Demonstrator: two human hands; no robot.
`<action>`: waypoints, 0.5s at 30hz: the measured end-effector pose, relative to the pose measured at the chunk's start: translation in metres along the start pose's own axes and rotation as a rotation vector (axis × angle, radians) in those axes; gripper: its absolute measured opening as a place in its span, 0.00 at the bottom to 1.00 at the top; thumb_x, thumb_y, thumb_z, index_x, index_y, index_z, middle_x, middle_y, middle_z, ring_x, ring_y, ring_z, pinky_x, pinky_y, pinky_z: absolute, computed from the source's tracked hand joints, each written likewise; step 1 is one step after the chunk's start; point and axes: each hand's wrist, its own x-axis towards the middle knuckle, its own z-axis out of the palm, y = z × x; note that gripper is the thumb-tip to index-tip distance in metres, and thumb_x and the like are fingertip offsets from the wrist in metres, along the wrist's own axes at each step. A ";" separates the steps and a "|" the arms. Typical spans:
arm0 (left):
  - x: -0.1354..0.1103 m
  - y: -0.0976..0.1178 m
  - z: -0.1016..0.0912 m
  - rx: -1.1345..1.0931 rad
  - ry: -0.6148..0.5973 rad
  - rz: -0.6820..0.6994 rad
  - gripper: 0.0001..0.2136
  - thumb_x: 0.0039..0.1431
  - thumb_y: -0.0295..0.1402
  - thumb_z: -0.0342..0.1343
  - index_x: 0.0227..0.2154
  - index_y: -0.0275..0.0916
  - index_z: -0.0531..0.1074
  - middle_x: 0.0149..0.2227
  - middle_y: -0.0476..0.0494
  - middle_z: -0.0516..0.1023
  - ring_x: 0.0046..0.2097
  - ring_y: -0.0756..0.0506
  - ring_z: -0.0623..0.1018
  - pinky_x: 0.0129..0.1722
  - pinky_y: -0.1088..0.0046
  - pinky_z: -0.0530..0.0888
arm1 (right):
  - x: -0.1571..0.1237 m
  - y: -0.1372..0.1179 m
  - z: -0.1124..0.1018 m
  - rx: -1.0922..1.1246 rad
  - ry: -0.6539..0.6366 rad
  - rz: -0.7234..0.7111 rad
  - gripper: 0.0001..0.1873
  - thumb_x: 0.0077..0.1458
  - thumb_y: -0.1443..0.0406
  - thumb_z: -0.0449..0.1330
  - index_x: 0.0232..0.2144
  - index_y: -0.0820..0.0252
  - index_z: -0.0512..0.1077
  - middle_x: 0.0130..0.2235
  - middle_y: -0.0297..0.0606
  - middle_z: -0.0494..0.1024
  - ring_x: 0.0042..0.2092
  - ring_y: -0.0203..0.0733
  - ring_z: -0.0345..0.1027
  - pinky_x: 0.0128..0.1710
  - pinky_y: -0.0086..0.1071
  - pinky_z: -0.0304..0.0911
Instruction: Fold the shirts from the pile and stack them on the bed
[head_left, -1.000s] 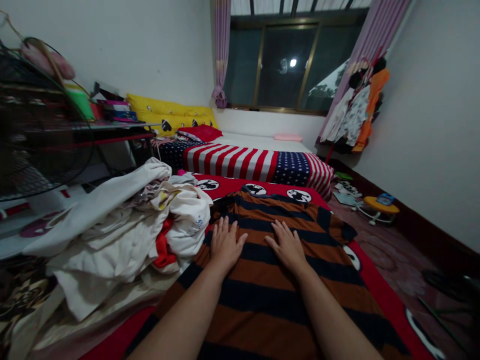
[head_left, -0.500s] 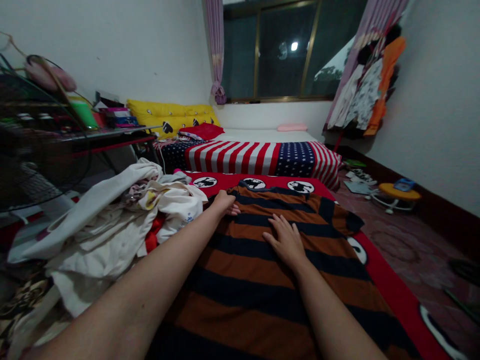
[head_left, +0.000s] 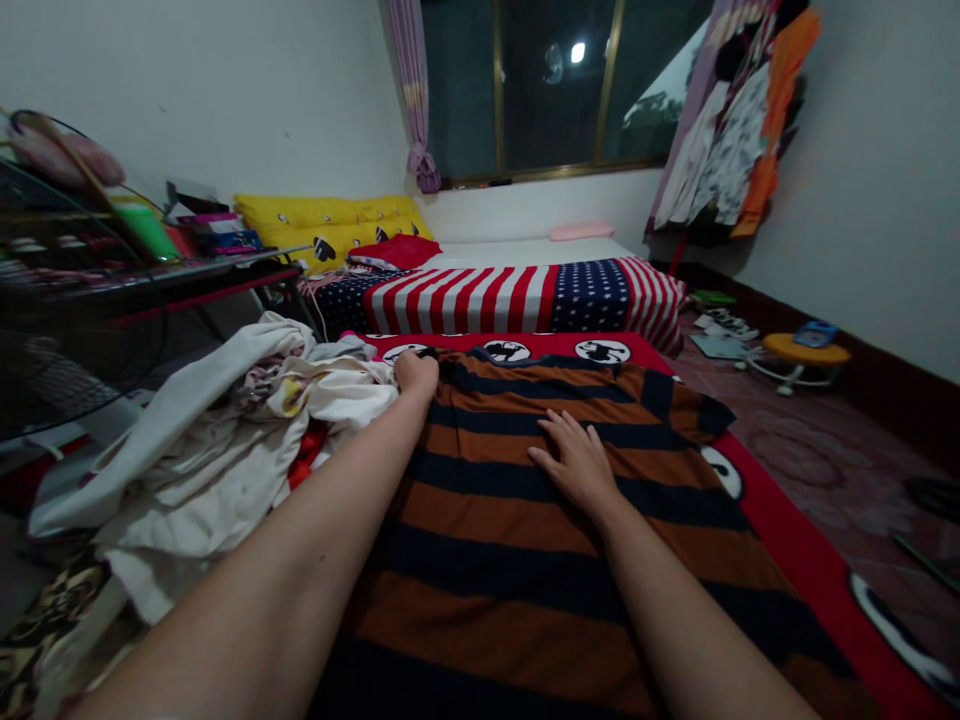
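Observation:
A T-shirt [head_left: 502, 505] with brown and navy stripes lies spread over a red patterned cloth [head_left: 791, 540]. Its collar points away from me, and one short sleeve shows at the far right. At the shirt's far left shoulder, my left hand [head_left: 417, 372] is closed on the fabric, its fingertips partly hidden. My right hand [head_left: 579, 462] rests flat on the upper chest of the shirt, fingers apart. Small creases run across the cloth between the two hands.
A heap of pale clothes [head_left: 217, 460] lies on the left beside the shirt. Beyond is a bed with a stars-and-stripes cover [head_left: 480, 300]. A cluttered desk [head_left: 225, 262] stands far left, a yellow stool [head_left: 802, 348] right, and clothes [head_left: 739, 150] hang by the window.
My left hand has moved left and outward, closing on the shirt's shoulder and drawing that side outward. My right hand stays flat on the chest. The view has shifted slightly.

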 end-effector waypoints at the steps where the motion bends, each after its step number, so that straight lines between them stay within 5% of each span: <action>1: 0.001 -0.003 -0.003 0.035 0.008 0.012 0.19 0.64 0.35 0.53 0.54 0.32 0.64 0.53 0.35 0.70 0.51 0.40 0.73 0.49 0.58 0.72 | 0.000 0.000 0.000 0.003 0.002 0.002 0.27 0.58 0.56 0.54 0.58 0.58 0.64 0.65 0.38 0.58 0.67 0.46 0.44 0.65 0.52 0.38; 4: -0.004 -0.014 -0.005 0.122 -0.079 0.058 0.31 0.60 0.32 0.55 0.61 0.23 0.52 0.53 0.23 0.70 0.55 0.34 0.72 0.53 0.61 0.68 | 0.000 0.001 0.001 0.015 -0.002 0.003 0.26 0.58 0.56 0.54 0.58 0.56 0.64 0.65 0.38 0.58 0.67 0.46 0.44 0.65 0.52 0.37; 7: -0.017 -0.014 0.001 0.191 -0.194 0.134 0.37 0.55 0.35 0.60 0.64 0.30 0.50 0.55 0.21 0.69 0.57 0.30 0.70 0.54 0.58 0.66 | 0.000 0.002 0.002 0.024 0.004 -0.003 0.26 0.58 0.56 0.54 0.57 0.55 0.65 0.65 0.38 0.58 0.67 0.47 0.44 0.65 0.52 0.37; 11: -0.047 -0.001 0.013 0.246 -0.225 0.237 0.35 0.57 0.39 0.56 0.64 0.36 0.50 0.63 0.22 0.57 0.63 0.28 0.59 0.59 0.50 0.58 | 0.000 0.003 0.002 0.025 0.009 0.000 0.25 0.58 0.56 0.54 0.57 0.54 0.65 0.65 0.37 0.58 0.67 0.46 0.44 0.65 0.52 0.37; 15: -0.086 -0.011 0.001 0.205 -0.280 0.494 0.26 0.63 0.33 0.47 0.63 0.34 0.53 0.63 0.29 0.59 0.64 0.38 0.60 0.61 0.61 0.59 | 0.001 0.002 0.002 0.024 0.007 0.006 0.25 0.58 0.56 0.55 0.57 0.54 0.65 0.65 0.37 0.59 0.67 0.46 0.44 0.65 0.51 0.37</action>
